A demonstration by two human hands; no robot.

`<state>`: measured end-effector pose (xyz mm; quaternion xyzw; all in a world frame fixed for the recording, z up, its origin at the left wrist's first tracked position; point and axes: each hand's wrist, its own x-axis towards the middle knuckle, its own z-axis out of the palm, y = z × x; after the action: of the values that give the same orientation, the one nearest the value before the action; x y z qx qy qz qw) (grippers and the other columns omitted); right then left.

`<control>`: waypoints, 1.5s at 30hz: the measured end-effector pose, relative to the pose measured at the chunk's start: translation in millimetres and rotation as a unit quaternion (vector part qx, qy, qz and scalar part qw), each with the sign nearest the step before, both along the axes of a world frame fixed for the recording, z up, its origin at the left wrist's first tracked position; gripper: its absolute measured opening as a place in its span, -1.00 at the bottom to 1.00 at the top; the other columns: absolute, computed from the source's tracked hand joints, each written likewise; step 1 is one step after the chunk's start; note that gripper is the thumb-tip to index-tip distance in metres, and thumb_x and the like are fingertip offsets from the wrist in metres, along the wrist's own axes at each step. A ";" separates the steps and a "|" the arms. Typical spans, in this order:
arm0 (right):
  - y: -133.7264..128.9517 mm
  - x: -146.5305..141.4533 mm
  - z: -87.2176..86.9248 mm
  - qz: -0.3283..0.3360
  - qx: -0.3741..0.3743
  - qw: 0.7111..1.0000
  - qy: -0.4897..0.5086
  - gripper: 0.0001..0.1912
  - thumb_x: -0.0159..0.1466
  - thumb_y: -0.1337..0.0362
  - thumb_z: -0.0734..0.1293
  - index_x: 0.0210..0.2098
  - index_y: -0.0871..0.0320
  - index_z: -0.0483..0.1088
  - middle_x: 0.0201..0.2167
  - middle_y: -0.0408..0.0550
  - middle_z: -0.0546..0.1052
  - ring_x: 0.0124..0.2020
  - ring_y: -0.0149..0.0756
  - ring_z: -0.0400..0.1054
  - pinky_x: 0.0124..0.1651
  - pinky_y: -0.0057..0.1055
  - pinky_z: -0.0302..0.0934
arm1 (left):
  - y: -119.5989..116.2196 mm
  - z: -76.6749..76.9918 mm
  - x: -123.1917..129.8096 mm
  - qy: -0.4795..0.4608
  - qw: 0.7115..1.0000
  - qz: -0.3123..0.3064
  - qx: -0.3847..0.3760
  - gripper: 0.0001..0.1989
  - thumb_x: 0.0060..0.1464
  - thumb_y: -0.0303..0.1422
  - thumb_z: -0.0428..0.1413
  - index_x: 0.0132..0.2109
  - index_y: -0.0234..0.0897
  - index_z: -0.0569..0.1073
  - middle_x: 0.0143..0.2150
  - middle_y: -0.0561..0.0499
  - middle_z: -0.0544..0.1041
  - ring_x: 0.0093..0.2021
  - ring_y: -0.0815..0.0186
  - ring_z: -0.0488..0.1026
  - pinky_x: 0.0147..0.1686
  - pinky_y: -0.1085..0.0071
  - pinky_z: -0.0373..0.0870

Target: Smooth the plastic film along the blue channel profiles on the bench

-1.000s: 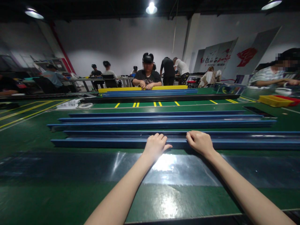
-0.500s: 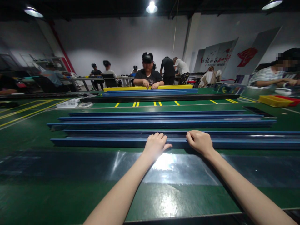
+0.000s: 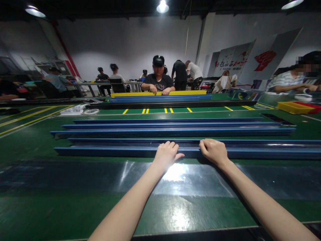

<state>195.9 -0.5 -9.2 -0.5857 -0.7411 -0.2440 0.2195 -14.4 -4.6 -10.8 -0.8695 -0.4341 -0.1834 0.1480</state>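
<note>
A long blue channel (image 3: 107, 152) lies across the green table (image 3: 75, 217), with raised front and rear edges. My left hand (image 3: 167, 154) rests over its front edge near the middle, fingers curled over and thumb pointing right. To the right, my right hand (image 3: 213, 150) is closed at the same channel; its fingertips are hidden, and what they hold cannot be made out. Nearer to me, a wide clear plastic strip (image 3: 75, 177) lies flat and passes under both forearms.
More blue channels (image 3: 175, 133) lie parallel behind. Farther back are a black bar (image 3: 175, 104), a yellow bar (image 3: 185, 93) under a person's hands, a coil (image 3: 91, 111), a dark flat object (image 3: 276, 119) and a yellow tray (image 3: 291, 107).
My hands and the channels are where they were. Across the table, the person's hand at the left end of the pair has shifted slightly left.
</note>
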 end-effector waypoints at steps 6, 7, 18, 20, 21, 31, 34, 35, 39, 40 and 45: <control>1.7 0.9 -1.9 0.022 0.041 0.999 -0.007 -0.59 0.17 0.25 0.05 -0.73 0.20 0.28 -0.69 -0.06 0.40 -0.62 -0.45 0.21 -0.54 -0.46 -0.17 | 0.1 1.4 -0.8 0.007 1.000 -0.006 0.006 -0.67 0.02 -0.07 -0.02 -0.32 -0.28 0.33 -0.36 0.01 0.41 -0.31 0.27 0.33 -0.42 0.40 0.17; 1.9 1.0 -2.2 0.020 0.046 0.999 -0.008 -0.59 0.16 0.25 0.05 -0.73 0.20 0.28 -0.70 -0.06 0.40 -0.63 -0.45 0.21 -0.55 -0.46 -0.18 | 0.0 1.4 -0.7 0.007 1.000 -0.008 0.009 -0.67 0.01 -0.08 -0.02 -0.31 -0.28 0.33 -0.36 0.01 0.41 -0.31 0.28 0.32 -0.42 0.41 0.16; 2.9 27.6 -1.7 -0.022 0.086 0.996 -0.013 -0.58 0.12 0.23 0.08 -0.80 0.20 0.26 -0.75 -0.09 0.37 -0.71 -0.50 0.13 -0.60 -0.51 -0.22 | -0.1 1.6 0.2 0.006 0.999 -0.020 0.032 -0.66 -0.01 -0.07 0.00 -0.31 -0.28 0.32 -0.33 0.01 0.40 -0.29 0.27 0.31 -0.37 0.38 0.10; 2.4 33.3 -1.5 -0.026 0.101 0.994 -0.015 -0.58 0.11 0.24 0.09 -0.81 0.20 0.25 -0.76 -0.10 0.37 -0.72 -0.50 0.12 -0.61 -0.52 -0.22 | -0.3 2.2 1.0 0.007 0.999 -0.021 0.032 -0.67 -0.01 -0.07 0.01 -0.31 -0.28 0.32 -0.33 0.02 0.39 -0.28 0.28 0.30 -0.37 0.38 0.10; 2.1 35.5 -1.4 -0.028 0.107 0.994 -0.017 -0.58 0.11 0.24 0.09 -0.82 0.20 0.25 -0.77 -0.10 0.36 -0.72 -0.50 0.12 -0.61 -0.52 -0.22 | -0.4 2.5 1.2 0.009 0.999 -0.024 0.032 -0.67 -0.02 -0.07 0.02 -0.31 -0.28 0.32 -0.32 0.02 0.39 -0.28 0.28 0.30 -0.37 0.37 0.10; 0.4 39.3 -2.5 -0.039 0.104 0.994 -0.017 -0.61 0.09 0.25 0.10 -0.81 0.21 0.24 -0.75 -0.08 0.39 -0.71 -0.48 0.16 -0.62 -0.52 -0.21 | -1.0 3.1 -0.1 0.025 0.998 -0.055 0.020 -0.71 -0.02 -0.13 0.05 -0.32 -0.28 0.30 -0.33 0.05 0.41 -0.28 0.29 0.29 -0.36 0.38 0.07; -0.4 39.4 -2.8 -0.039 0.094 0.995 -0.016 -0.61 0.10 0.26 0.09 -0.80 0.20 0.25 -0.74 -0.07 0.40 -0.69 -0.47 0.17 -0.61 -0.51 -0.20 | -0.5 3.2 0.0 0.026 0.998 -0.062 0.018 -0.72 -0.02 -0.14 0.06 -0.32 -0.28 0.30 -0.33 0.06 0.42 -0.28 0.30 0.29 -0.36 0.38 0.06; -0.7 39.4 -2.8 -0.041 0.090 0.995 -0.014 -0.61 0.10 0.26 0.09 -0.80 0.20 0.25 -0.73 -0.06 0.40 -0.69 -0.46 0.18 -0.61 -0.51 -0.19 | -0.2 3.3 0.0 0.026 0.997 -0.064 0.017 -0.73 -0.01 -0.14 0.06 -0.33 -0.28 0.30 -0.33 0.06 0.42 -0.28 0.30 0.29 -0.36 0.38 0.06; -1.0 39.1 -2.7 -0.049 0.079 0.996 -0.007 -0.60 0.10 0.25 0.08 -0.79 0.20 0.25 -0.72 -0.06 0.40 -0.68 -0.46 0.18 -0.61 -0.51 -0.19 | 0.4 3.6 0.0 0.026 0.998 -0.062 0.014 -0.73 0.00 -0.14 0.05 -0.34 -0.28 0.31 -0.34 0.06 0.43 -0.29 0.30 0.30 -0.36 0.38 0.06; -1.0 39.0 -2.8 -0.049 0.079 0.996 -0.006 -0.60 0.11 0.25 0.08 -0.79 0.20 0.25 -0.72 -0.06 0.40 -0.68 -0.46 0.18 -0.60 -0.51 -0.19 | 0.4 3.6 0.1 0.026 0.998 -0.061 0.012 -0.73 0.00 -0.14 0.05 -0.34 -0.28 0.31 -0.34 0.06 0.44 -0.29 0.30 0.30 -0.36 0.38 0.06; -1.1 38.8 -3.5 -0.048 0.072 0.996 -0.003 -0.60 0.11 0.25 0.07 -0.78 0.20 0.26 -0.71 -0.06 0.41 -0.67 -0.45 0.20 -0.60 -0.51 -0.18 | -0.3 3.5 0.2 0.025 0.998 -0.059 0.010 -0.73 0.01 -0.14 0.04 -0.34 -0.29 0.31 -0.35 0.05 0.44 -0.29 0.30 0.31 -0.37 0.38 0.06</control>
<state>234.7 -1.5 -12.7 -0.6023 -0.6934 -0.3085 0.2475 -14.1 -5.0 -7.3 -0.8965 -0.3761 -0.1747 0.1562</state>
